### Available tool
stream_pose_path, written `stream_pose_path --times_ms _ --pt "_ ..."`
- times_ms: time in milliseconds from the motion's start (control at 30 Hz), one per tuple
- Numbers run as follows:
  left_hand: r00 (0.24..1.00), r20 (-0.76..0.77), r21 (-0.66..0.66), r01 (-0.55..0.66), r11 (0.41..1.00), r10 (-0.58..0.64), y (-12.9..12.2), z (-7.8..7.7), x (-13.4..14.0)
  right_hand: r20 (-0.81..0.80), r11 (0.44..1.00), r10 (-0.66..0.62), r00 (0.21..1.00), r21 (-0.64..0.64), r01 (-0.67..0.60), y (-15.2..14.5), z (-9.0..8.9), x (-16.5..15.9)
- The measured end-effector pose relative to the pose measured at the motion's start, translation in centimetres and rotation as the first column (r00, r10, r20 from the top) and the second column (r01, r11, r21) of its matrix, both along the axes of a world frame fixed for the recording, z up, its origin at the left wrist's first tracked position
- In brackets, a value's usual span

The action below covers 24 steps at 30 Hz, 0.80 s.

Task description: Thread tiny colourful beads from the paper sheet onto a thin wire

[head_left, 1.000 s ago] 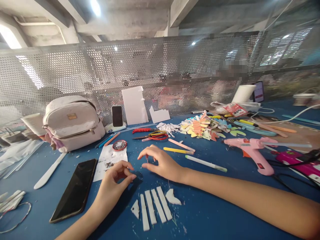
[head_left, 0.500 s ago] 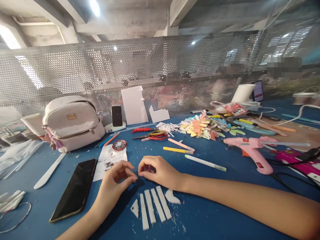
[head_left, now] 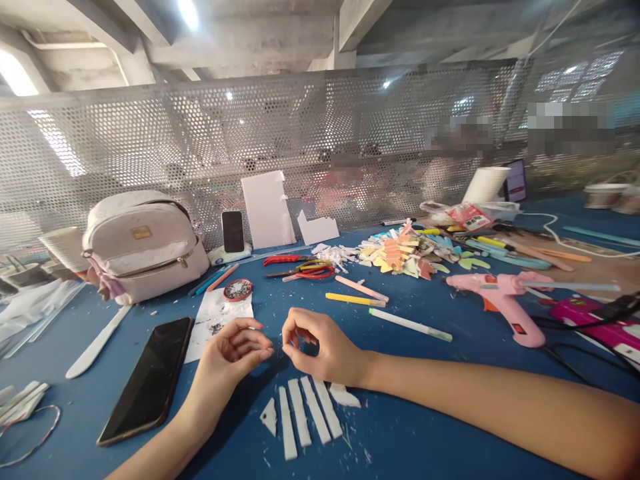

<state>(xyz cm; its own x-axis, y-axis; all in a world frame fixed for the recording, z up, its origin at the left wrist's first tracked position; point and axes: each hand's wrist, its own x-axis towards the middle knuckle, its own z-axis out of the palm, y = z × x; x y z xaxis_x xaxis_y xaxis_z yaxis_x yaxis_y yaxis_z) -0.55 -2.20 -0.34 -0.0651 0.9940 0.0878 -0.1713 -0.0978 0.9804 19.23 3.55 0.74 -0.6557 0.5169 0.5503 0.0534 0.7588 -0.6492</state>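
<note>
Over the blue table, my left hand (head_left: 235,357) is closed, thumb drawn up against the curled fingertips. Facing it across a small gap is my right hand (head_left: 325,350), its thumb and forefinger pinched together. Anything between either set of fingertips is too small to make out. Nearer to me lie several flat white strips (head_left: 301,412) side by side. At their left is a white triangular piece (head_left: 269,417) with a small dark hole. A white tail-shaped piece (head_left: 345,396) lies at their right, partly under my right wrist.
A black phone (head_left: 147,383) and a white paper (head_left: 200,327) lie left of my hands. Markers (head_left: 410,325) and scissors (head_left: 305,270) lie beyond them. A pink glue gun (head_left: 505,303) is at right. A backpack (head_left: 145,247) and a pile of coloured scraps (head_left: 395,250) stand further back.
My hands have moved slightly apart. The right hand has shifted a little right and toward me, now covering the upper ends of the right-hand white pieces.
</note>
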Motion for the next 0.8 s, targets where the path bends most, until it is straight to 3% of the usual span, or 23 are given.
stream_pose_path --times_ms 800 --pt "1.000 -0.026 0.044 0.007 0.999 -0.006 -0.54 0.79 0.19 -0.022 1.000 0.014 1.000 -0.006 -0.014 -0.22 0.06 -0.05"
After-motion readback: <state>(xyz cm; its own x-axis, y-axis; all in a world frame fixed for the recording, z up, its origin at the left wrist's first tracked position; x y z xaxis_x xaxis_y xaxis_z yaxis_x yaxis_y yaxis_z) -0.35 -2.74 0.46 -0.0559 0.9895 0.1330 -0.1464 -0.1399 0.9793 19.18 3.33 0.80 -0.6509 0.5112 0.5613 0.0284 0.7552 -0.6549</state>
